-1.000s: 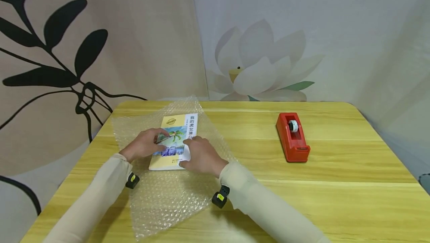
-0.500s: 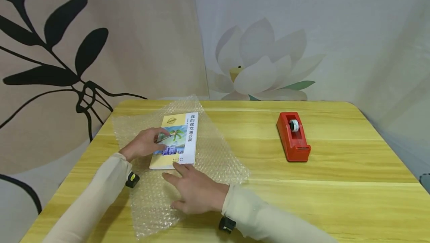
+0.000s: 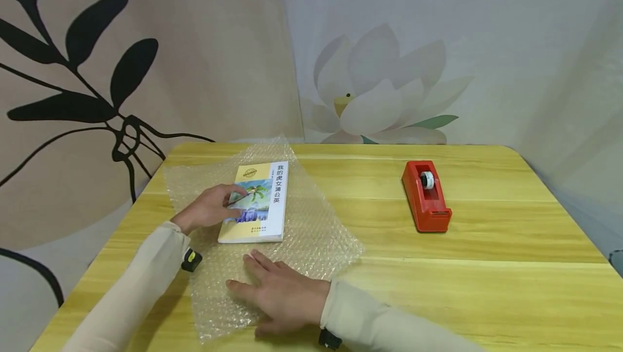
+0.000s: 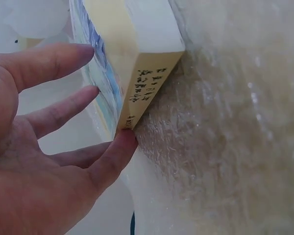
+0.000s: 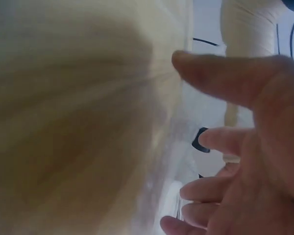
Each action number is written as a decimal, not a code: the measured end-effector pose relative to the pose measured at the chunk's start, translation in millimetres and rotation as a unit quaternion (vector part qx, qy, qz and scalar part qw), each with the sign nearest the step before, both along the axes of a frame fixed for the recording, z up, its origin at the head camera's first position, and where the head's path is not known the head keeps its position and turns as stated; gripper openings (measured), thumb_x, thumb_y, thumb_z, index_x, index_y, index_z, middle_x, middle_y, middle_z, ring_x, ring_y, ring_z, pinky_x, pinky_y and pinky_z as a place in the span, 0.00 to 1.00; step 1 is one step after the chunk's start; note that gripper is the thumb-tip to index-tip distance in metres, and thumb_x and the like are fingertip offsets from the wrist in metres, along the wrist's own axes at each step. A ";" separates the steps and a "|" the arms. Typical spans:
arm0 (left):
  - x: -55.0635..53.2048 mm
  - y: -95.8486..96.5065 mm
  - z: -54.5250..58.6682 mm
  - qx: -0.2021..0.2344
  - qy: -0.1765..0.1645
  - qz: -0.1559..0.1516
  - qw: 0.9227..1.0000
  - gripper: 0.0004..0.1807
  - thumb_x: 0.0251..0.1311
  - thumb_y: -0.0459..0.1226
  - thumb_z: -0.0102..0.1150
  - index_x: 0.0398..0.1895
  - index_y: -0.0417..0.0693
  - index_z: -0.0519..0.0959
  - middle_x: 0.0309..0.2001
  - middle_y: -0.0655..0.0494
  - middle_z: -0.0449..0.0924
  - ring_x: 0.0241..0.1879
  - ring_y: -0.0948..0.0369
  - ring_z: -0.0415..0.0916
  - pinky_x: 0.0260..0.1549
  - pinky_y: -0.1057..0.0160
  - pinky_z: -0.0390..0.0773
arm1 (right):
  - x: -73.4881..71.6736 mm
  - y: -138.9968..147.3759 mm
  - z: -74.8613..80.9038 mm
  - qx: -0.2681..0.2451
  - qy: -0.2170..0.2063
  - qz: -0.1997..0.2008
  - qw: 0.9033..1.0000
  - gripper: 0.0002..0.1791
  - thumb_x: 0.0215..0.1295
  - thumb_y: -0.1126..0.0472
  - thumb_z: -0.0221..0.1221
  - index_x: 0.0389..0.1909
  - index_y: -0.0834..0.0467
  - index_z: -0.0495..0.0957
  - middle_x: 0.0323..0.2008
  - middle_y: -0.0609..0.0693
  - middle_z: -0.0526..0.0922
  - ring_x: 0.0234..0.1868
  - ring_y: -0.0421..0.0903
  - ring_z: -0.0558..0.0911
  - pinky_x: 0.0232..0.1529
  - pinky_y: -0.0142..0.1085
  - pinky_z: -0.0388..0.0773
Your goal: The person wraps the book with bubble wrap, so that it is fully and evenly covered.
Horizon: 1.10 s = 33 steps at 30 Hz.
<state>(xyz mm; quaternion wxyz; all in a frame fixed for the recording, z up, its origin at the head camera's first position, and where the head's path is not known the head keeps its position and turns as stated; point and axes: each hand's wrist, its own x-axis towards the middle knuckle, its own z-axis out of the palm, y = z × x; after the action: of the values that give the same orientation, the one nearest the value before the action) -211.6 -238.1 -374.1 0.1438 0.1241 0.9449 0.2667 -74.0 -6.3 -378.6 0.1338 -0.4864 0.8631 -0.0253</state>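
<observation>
A paperback book (image 3: 277,222) with a yellow and white cover lies on a sheet of bubble wrap (image 3: 316,233) in the head view. My left hand (image 3: 209,208) rests on the book's left side. In the left wrist view its fingers (image 4: 120,149) touch the book's edge and cover, extended rather than wrapped round it. My right hand (image 3: 287,298) is spread over the near part of the bubble wrap, below the book, and holds nothing. In the right wrist view the right thumb and fingers (image 5: 220,78) stand apart; whether they touch the sheet is unclear.
A red tape dispenser (image 3: 428,200) with a small roll of tape stands at the right of the wooden table (image 3: 477,287). Behind the table's far edge hangs a printed curtain (image 3: 219,60) with leaves and a lotus.
My right hand has come off the book's right side and moved toward the near part of the bubble wrap. The right corner of the sheet now shows. My left hand stays on the book.
</observation>
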 end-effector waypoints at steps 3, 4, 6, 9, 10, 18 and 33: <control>-0.4 0.3 0.8 0.007 -0.002 -0.007 1.000 0.25 0.64 0.38 0.63 0.63 0.40 0.75 0.51 0.42 0.77 0.39 0.55 0.69 0.35 0.63 0.68 | 3.3 -2.5 -3.1 0.007 0.023 0.000 1.000 0.51 0.59 0.36 0.66 0.79 0.36 0.51 0.80 0.59 0.51 0.82 0.56 0.51 0.71 0.47 0.69; -0.5 0.2 0.8 0.008 -0.003 -0.008 1.000 0.25 0.64 0.38 0.63 0.64 0.40 0.75 0.53 0.41 0.77 0.41 0.55 0.69 0.36 0.63 0.68 | 4.3 -3.3 -3.9 0.009 0.031 0.001 0.999 0.50 0.59 0.36 0.66 0.79 0.36 0.51 0.80 0.59 0.51 0.82 0.55 0.51 0.71 0.46 0.69; -0.3 -0.3 1.1 0.011 -0.006 -0.009 1.000 0.25 0.64 0.38 0.62 0.64 0.40 0.75 0.56 0.40 0.76 0.41 0.55 0.69 0.37 0.63 0.68 | 6.3 -4.3 -5.3 0.011 0.044 0.001 0.999 0.49 0.60 0.38 0.65 0.79 0.36 0.52 0.80 0.59 0.52 0.81 0.55 0.52 0.71 0.45 0.69; 0.7 -1.4 1.3 0.012 -0.013 -0.009 1.000 0.25 0.65 0.37 0.62 0.64 0.39 0.75 0.58 0.39 0.76 0.43 0.55 0.69 0.38 0.63 0.69 | 7.9 -5.5 -7.3 0.010 0.057 0.001 0.998 0.47 0.61 0.40 0.65 0.78 0.37 0.54 0.79 0.59 0.54 0.81 0.55 0.53 0.71 0.43 0.70; 1.2 -1.5 1.2 0.011 -0.014 -0.010 1.000 0.25 0.65 0.37 0.62 0.64 0.39 0.75 0.60 0.38 0.75 0.44 0.54 0.70 0.39 0.63 0.69 | 8.3 -5.4 -8.1 0.009 0.058 0.001 0.998 0.45 0.62 0.42 0.65 0.78 0.37 0.54 0.79 0.59 0.54 0.81 0.55 0.54 0.70 0.43 0.70; 4.9 -0.3 4.8 0.019 -0.016 -0.013 1.000 0.24 0.66 0.39 0.61 0.64 0.39 0.75 0.66 0.34 0.71 0.53 0.50 0.72 0.51 0.54 0.74 | 10.5 -4.5 -11.5 0.003 0.082 -0.007 0.997 0.41 0.65 0.54 0.60 0.78 0.36 0.55 0.79 0.57 0.57 0.80 0.54 0.56 0.70 0.45 0.71; 14.6 -9.0 7.4 0.022 -0.034 -0.034 0.999 0.26 0.69 0.44 0.58 0.68 0.44 0.72 0.67 0.37 0.68 0.48 0.50 0.73 0.42 0.56 0.76 | 5.8 -0.4 -13.9 -0.002 0.167 -0.013 0.986 0.26 0.77 0.55 0.48 0.73 0.37 0.65 0.71 0.51 0.72 0.70 0.47 0.74 0.60 0.40 0.79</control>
<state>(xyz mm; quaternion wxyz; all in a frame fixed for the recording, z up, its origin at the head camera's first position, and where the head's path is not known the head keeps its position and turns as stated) -196.9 -247.1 -366.7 0.1819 0.1499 0.9287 0.2864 -68.2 -6.7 -392.4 -0.0131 -0.4727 0.8795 0.0531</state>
